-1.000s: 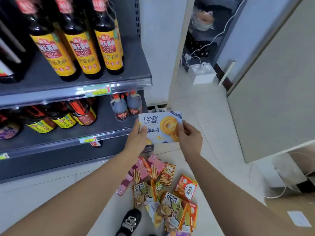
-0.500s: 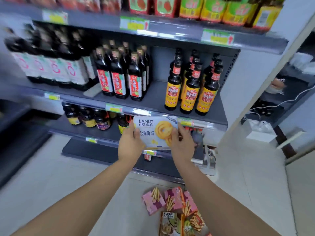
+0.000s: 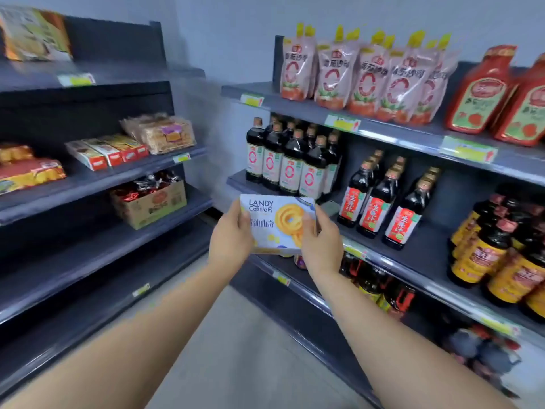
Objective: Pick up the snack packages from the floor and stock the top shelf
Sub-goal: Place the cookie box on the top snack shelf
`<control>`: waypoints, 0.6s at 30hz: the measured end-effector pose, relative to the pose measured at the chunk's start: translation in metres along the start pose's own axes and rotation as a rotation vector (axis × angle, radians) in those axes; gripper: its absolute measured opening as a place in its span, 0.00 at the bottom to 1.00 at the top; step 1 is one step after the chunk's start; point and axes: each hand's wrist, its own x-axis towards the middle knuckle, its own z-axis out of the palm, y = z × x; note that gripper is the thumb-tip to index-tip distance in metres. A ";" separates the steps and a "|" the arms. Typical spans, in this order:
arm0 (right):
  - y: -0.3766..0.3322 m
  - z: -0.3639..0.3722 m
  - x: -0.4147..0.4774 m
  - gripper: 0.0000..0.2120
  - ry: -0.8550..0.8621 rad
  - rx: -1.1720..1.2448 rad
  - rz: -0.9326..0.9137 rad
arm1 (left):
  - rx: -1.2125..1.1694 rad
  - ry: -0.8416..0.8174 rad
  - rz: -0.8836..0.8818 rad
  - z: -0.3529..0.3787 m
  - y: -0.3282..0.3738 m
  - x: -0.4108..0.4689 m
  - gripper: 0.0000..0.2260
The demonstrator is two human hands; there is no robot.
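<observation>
A pale blue cookie box (image 3: pixel 280 222) printed with a yellow ring biscuit is held up in front of me at chest height. My left hand (image 3: pixel 231 239) grips its left edge, thumb on the front. My right hand (image 3: pixel 320 240) grips its right edge the same way. The top shelf on the left (image 3: pixel 118 73) carries one snack bag (image 3: pixel 32 33) at its far left, with bare board beside it. The snack packages on the floor are out of view.
The left rack holds biscuit boxes (image 3: pixel 106 152), a wrapped cracker pack (image 3: pixel 162 132) and an open carton (image 3: pixel 149 202). The right rack holds sauce pouches (image 3: pixel 362 78), dark soy bottles (image 3: pixel 289 160) and red squeeze bottles (image 3: pixel 483 93). A grey floor aisle (image 3: pixel 236 349) runs between the racks.
My view has swung up and to the left, from the floor pile and lower bottle shelves to the upper shelves. Both hands kept their hold on the cookie box and raised it.
</observation>
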 end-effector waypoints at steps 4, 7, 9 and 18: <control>-0.050 0.051 0.006 0.22 -0.097 0.035 -0.089 | -0.014 0.114 -0.026 -0.063 -0.009 0.022 0.13; -0.084 0.084 0.009 0.21 -0.160 0.036 -0.145 | -0.043 0.191 -0.070 -0.102 -0.014 0.035 0.14; -0.104 0.105 0.011 0.21 -0.197 0.039 -0.186 | -0.037 0.236 -0.104 -0.126 -0.017 0.044 0.14; -0.191 0.192 0.025 0.22 -0.380 0.118 -0.360 | -0.028 0.529 -0.198 -0.213 -0.022 0.079 0.18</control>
